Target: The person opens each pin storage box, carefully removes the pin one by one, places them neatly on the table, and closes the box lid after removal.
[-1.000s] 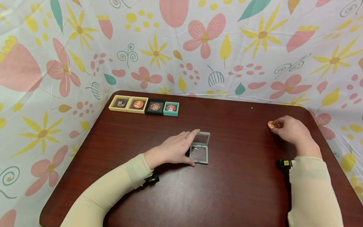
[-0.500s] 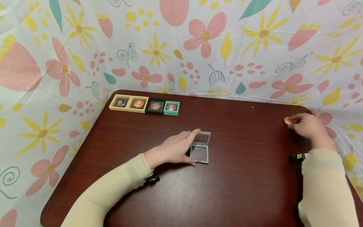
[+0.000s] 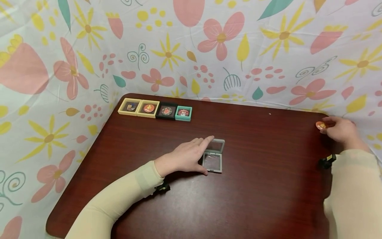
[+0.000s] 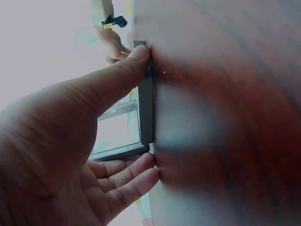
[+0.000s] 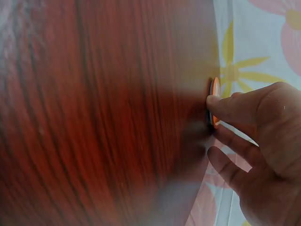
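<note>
A small grey hinged display case (image 3: 212, 162) stands on the table with its lid raised and clear film in its base. My left hand (image 3: 186, 156) holds it from the left side. In the left wrist view, the thumb (image 4: 139, 52) lies on one end of the case's base (image 4: 147, 103) and the fingers (image 4: 141, 176) are at the hinge end. My right hand (image 3: 341, 131) pinches a thin round orange disc (image 3: 320, 125) with a printed picture, at the table's back right corner. In the right wrist view, the disc (image 5: 216, 101) shows edge-on, close over the tabletop.
Along the back left edge stand two cream frames (image 3: 138, 112), a black frame (image 3: 166, 117) and a turquoise frame (image 3: 183, 118), each with a round piece inside. A white speck (image 3: 270, 114) lies on the dark wooden table (image 3: 253, 199). Flowered cloth (image 3: 221, 66) hangs behind.
My right hand has moved right with the orange disc, to the table's back right corner. The left hand and the grey case have stayed in place; the head view has shifted slightly.
</note>
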The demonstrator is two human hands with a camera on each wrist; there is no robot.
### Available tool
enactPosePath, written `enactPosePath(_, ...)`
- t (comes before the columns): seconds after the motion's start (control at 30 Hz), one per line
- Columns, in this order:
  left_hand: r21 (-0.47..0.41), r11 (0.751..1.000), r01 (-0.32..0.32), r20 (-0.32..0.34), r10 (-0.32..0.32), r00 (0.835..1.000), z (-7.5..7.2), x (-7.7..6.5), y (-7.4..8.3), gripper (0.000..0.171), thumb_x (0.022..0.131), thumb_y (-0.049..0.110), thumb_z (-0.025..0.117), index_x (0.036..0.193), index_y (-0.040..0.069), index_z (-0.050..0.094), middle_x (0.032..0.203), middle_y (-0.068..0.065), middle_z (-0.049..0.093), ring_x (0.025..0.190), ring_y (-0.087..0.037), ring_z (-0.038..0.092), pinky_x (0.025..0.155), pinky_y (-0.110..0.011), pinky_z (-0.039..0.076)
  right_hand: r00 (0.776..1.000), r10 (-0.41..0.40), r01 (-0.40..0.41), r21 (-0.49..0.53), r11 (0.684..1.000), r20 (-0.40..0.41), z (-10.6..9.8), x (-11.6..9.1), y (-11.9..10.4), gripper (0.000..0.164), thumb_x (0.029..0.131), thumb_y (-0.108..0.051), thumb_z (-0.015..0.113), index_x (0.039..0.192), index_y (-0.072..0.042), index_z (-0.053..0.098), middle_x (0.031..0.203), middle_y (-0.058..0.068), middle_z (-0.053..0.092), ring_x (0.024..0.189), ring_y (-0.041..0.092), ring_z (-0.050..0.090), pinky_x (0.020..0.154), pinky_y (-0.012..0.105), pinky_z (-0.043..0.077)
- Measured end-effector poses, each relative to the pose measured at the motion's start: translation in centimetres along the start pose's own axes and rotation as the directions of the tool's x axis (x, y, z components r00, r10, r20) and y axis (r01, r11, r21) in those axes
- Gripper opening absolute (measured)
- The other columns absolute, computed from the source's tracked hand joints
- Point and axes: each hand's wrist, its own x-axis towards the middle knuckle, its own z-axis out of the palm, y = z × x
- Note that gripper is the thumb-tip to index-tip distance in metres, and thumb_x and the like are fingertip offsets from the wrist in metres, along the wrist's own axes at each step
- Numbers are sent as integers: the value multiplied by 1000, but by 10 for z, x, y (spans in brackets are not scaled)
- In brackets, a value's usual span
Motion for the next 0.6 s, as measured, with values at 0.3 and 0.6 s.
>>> enactPosePath(0.3, 0, 1000, -6, 2, 6, 1000, 0, 0, 0, 136, 82, 67, 93, 178, 10, 14, 154, -13, 59, 145, -28, 56, 101, -42, 59, 999, 48, -48, -22, 999, -1, -1, -1, -2, 48, 103, -13, 70, 138, 17, 54, 128, 49, 54, 108, 62, 53, 98, 73, 41)
enactPosePath(0.6, 5, 1000, 1, 5, -1, 1000, -1, 0, 0, 136, 83, 67, 93, 178, 10, 14, 152, -12, 60, 144, -27, 56, 101, -40, 59, 998, 69, -70, -2, 998, -7, 2, 2, 5, 53, 103, -13, 70, 143, 16, 52, 134, 49, 52, 117, 65, 50, 102, 75, 39)
